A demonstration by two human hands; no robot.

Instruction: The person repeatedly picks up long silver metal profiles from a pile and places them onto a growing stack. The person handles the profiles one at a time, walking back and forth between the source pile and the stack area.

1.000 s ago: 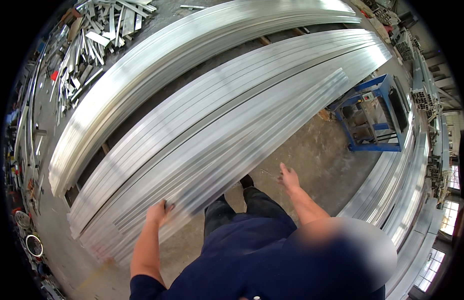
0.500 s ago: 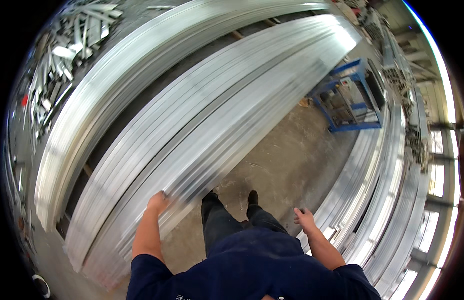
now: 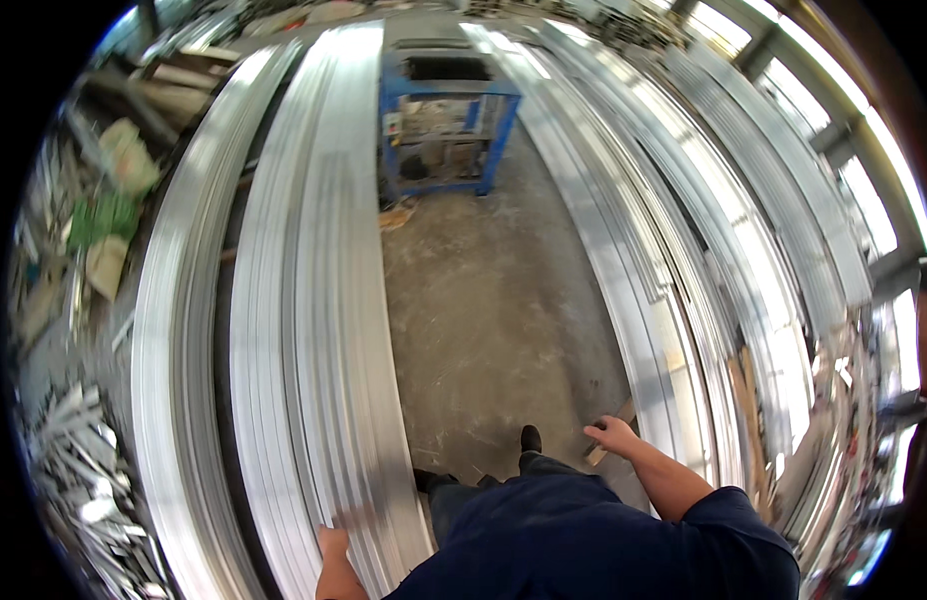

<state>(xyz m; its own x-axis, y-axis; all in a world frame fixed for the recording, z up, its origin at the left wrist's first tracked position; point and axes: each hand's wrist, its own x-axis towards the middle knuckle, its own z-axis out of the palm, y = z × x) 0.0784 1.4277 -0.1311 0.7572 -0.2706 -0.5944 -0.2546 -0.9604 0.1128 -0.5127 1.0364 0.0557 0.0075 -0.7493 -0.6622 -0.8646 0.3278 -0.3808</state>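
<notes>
My left hand (image 3: 333,543) is over the long silvery metal profiles (image 3: 343,300) to the left of my body, at or just above their surface. Its fingers are small and blurred, so their grip and any contact cannot be made out. A faint reflection of the hand shows on the metal beside it. My right hand (image 3: 613,436) hangs away from my body on the right, above the floor, near the stack of profiles on that side. Its fingers are loosely bent and apart, with nothing visible in them.
A blue metal frame stand (image 3: 496,140) stands ahead at the end of the concrete aisle (image 3: 483,300). More profiles (image 3: 593,230) lie along the right. Another long stack (image 3: 183,300) runs at far left, beside metal scraps (image 3: 93,500). A wood piece (image 3: 595,452) lies below my right hand.
My view has turned left, so the profiles now run straight ahead and the blue stand sits near the top middle. My left hand appears lower, still by the profiles; my right hand stays at my side.
</notes>
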